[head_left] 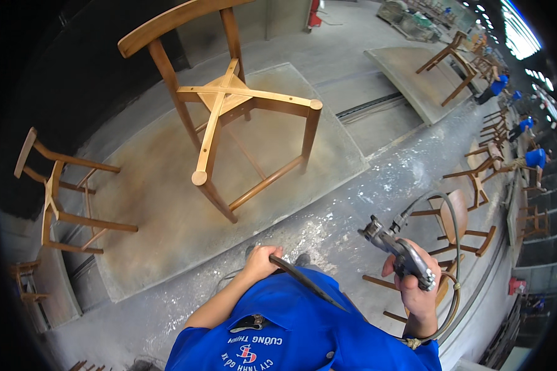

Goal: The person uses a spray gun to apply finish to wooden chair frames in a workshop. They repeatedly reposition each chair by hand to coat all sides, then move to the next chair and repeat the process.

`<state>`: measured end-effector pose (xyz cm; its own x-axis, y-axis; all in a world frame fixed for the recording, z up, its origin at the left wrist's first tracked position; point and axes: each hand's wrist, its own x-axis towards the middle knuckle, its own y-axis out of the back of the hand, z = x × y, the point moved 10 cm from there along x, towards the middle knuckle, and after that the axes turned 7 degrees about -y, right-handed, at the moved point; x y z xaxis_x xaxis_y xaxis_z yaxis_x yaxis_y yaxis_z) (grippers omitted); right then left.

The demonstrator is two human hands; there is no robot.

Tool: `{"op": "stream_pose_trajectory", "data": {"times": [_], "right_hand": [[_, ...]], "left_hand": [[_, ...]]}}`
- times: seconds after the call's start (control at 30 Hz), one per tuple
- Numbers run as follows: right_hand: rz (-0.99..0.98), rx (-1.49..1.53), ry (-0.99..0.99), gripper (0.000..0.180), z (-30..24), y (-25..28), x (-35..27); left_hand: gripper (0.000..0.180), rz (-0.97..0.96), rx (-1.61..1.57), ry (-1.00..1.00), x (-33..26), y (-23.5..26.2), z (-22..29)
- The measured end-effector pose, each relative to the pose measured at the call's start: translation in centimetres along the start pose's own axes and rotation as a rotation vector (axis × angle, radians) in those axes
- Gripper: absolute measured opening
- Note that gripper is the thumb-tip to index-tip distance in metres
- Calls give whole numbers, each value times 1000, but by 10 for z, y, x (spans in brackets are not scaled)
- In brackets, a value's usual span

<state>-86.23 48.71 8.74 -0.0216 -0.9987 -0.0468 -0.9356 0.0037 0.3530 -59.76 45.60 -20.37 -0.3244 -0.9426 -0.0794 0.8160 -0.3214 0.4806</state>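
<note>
My right hand (pixel 418 281) is wrapped round a metal spray gun (pixel 393 247), raised at the right of my body. From the gun a grey hose (pixel 447 201) loops up and back down past my wrist. Close to my waist, my left hand (pixel 261 263) is closed on a dark hose (pixel 306 284) that runs across my blue shirt. Ahead of me a brown wooden chair frame (pixel 263 105) stands upright, its seat open with pale crossed bars. Neither hand touches it.
The chair stands on a large stained board (pixel 167 229). A second chair frame (pixel 52 198) lies tipped at the left. More chairs (pixel 455 222) crowd the right, one with a round-edged seat. Another board (pixel 421 80) and several people in blue (pixel 535 157) are farther off.
</note>
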Motion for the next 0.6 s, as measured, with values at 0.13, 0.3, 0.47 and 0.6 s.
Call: {"op": "stream_pose_trajectory", "data": {"times": [0.13, 0.3, 0.47, 0.6], "right_hand": [[158, -103, 20, 77, -24, -24, -6], [164, 24, -192, 84, -35, -53, -24], [80, -150, -305, 61, -33, -87, -8], [-53, -23, -498, 57, -8, -111, -5]], "left_hand": [[43, -21, 3, -31, -5, 35, -12], [42, -193, -33, 43, -19, 49, -23], [43, -268, -72, 18, -21, 68, -23], [44, -240, -113, 10, -22, 76, -25]]}}
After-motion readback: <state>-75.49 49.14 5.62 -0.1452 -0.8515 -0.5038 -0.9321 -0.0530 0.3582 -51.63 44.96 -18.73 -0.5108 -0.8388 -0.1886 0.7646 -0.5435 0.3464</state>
